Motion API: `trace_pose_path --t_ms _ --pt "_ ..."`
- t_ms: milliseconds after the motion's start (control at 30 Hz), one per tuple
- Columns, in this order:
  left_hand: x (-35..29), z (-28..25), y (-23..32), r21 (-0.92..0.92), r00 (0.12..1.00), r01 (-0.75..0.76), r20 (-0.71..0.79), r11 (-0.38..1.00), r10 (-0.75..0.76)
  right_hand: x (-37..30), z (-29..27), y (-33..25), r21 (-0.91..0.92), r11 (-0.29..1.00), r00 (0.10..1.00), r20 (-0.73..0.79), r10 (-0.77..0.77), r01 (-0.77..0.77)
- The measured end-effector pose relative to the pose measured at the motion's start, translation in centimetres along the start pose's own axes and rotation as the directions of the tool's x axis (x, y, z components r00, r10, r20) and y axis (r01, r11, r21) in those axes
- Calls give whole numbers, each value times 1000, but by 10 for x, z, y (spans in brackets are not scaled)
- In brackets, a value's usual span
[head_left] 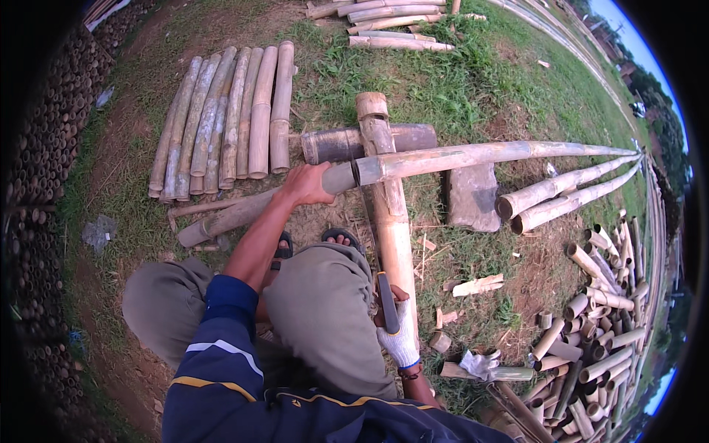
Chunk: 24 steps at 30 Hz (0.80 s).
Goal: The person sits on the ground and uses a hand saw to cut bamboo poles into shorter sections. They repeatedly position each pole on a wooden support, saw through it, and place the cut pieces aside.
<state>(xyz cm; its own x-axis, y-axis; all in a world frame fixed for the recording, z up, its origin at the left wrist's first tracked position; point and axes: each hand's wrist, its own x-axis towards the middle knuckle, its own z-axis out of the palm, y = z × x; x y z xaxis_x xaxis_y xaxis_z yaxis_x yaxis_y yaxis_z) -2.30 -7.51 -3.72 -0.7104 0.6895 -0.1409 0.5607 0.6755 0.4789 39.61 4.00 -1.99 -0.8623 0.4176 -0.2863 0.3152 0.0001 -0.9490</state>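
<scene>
Bare left hand (pixel 309 184) wraps a long, tan, round bamboo pole (pixel 458 156), laid across the far end of a thick, pale bamboo support (pixel 393 221); white-gloved right hand (pixel 399 336) grips a dark-handled handsaw (pixel 386 301); apparently sawing, the next stroke needing steady hold

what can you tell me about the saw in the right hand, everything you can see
The saw has a dark handle with touches of orange, gripped in the white-gloved right hand. Its thin, dark blade looks like metal and, seen nearly edge-on, slants away from the person toward the dark seam across the bamboo pole. Its teeth, and whether it touches the pole, cannot be made out.
</scene>
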Motion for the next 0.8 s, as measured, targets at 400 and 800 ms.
trace_pose_path --t_ms 400,800 --pt "2 -2 -6 -36 1000 3 -4 999 -4 141 40 -25 -151 914 915 -94 -392 376" --pt "-3 -44 -28 -85 999 22 -30 996 -25 49 8 55 -73 989 991 44 -127 130"
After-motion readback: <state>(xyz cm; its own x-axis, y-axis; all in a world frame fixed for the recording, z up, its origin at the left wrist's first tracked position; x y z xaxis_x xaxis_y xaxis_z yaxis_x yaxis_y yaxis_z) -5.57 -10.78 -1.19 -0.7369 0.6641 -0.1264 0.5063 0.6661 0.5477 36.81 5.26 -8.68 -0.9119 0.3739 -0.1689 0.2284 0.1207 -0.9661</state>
